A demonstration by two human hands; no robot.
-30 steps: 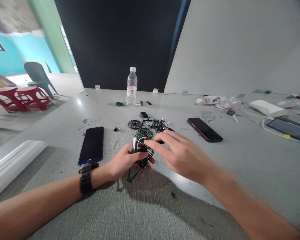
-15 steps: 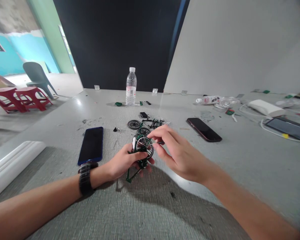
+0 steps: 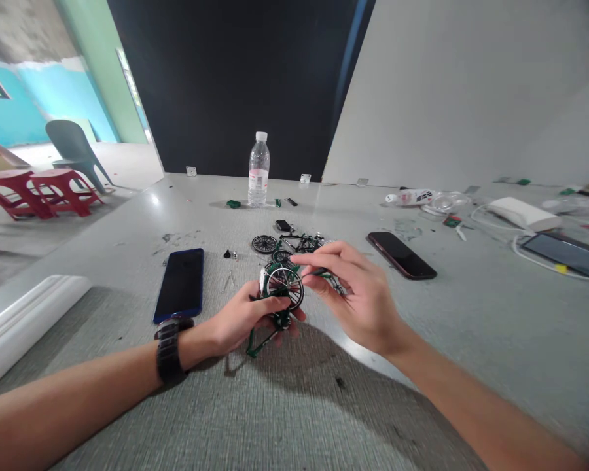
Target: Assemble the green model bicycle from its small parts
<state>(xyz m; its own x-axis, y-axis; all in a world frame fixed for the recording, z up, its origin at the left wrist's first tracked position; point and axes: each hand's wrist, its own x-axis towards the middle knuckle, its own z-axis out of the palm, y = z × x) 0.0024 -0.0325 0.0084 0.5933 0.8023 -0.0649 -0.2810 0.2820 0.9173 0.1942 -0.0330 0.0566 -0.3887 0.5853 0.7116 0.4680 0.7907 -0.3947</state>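
Clasping part-built miniature bicycle point(image 3: 281, 319) in left hand point(image 3: 249, 311), wheel-fitted point(image 3: 281, 285) apparently, pinching screwdriver-like tool point(image 3: 318, 271) in right hand point(image 3: 356, 291), with black cone point(image 3: 227, 254) left loose

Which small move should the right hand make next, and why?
Probably gently turn the thin dark-handled tool: the right hand pinches it, its tip seems near the centre of the silver-rimmed spoked wheel, and the left hand holds the green miniature bicycle part.

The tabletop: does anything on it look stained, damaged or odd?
Yes: patchy marks blotch the grey tabletop beyond the blue-edged phone, standing out against the smoother-looking surface around. Stains or wear, I can't tell.
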